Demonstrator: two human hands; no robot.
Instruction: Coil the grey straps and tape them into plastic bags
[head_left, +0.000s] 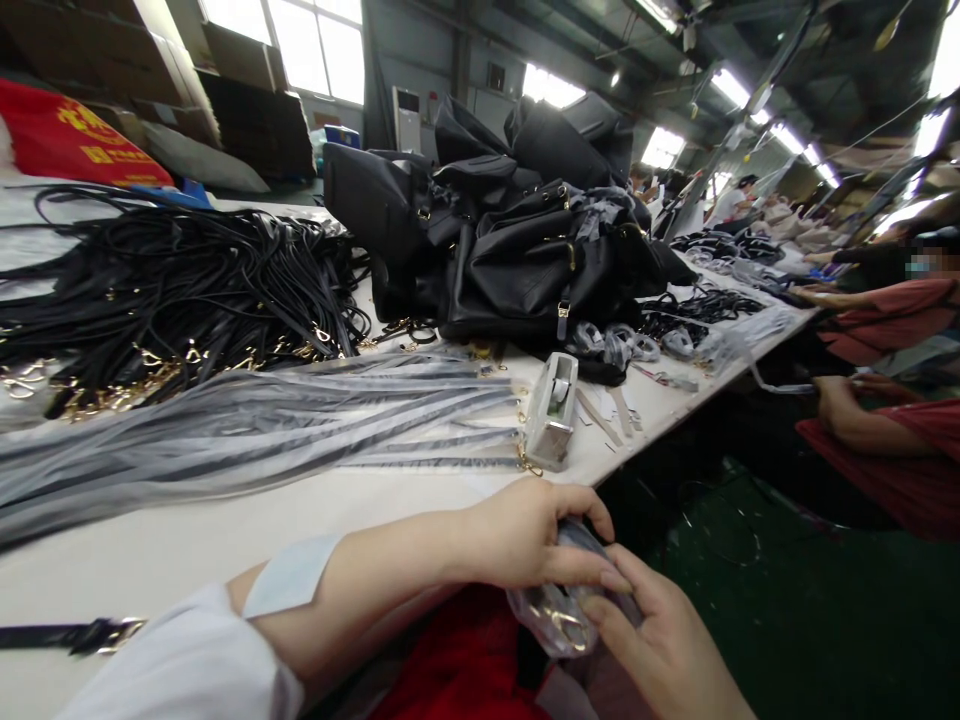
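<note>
Both my hands meet below the table's front edge, over my lap. My left hand (pixel 525 535) is closed over the top of a clear plastic sleeve (pixel 559 610) with a gold clasp and dark strap end inside. My right hand (pixel 660 640) holds the same sleeve from beneath, its fingers curled around it. Just beyond my hands, on the white table (pixel 187 545), lies a row of straps wrapped in clear plastic sleeves (pixel 247 425), their gold clasps pointing right.
A grey tape dispenser (pixel 553 410) stands by the table edge. A heap of loose black straps (pixel 172 290) lies at left, a pile of black handbags (pixel 525 230) behind. Other people in red sit at right (pixel 885 440). Dark green floor (pixel 787 600) at right.
</note>
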